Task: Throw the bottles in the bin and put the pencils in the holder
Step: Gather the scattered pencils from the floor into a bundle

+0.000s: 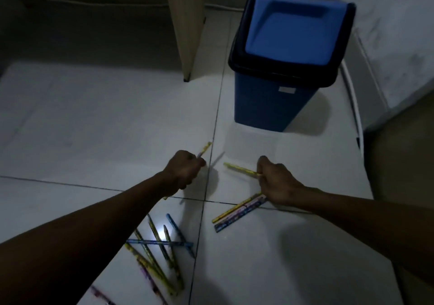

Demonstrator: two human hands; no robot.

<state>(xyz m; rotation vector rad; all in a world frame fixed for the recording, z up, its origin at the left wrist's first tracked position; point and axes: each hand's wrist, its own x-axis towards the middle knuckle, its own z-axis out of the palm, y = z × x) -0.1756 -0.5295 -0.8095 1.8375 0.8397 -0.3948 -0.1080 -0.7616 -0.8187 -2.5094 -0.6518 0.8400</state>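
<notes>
My left hand is closed around a yellow pencil whose tip sticks out past the fist. My right hand grips another yellow pencil that points left, just above the floor. Under the right wrist lie two or three pencils side by side, yellow and blue. A loose heap of several pencils lies on the tiles below my left forearm. The blue bin with a black rim and blue swing lid stands behind my hands. No bottle and no holder is in view.
The floor is pale tile with dark grout lines. A wooden furniture leg or panel stands left of the bin. A white wall and a pale cable run along the right. The room is dim.
</notes>
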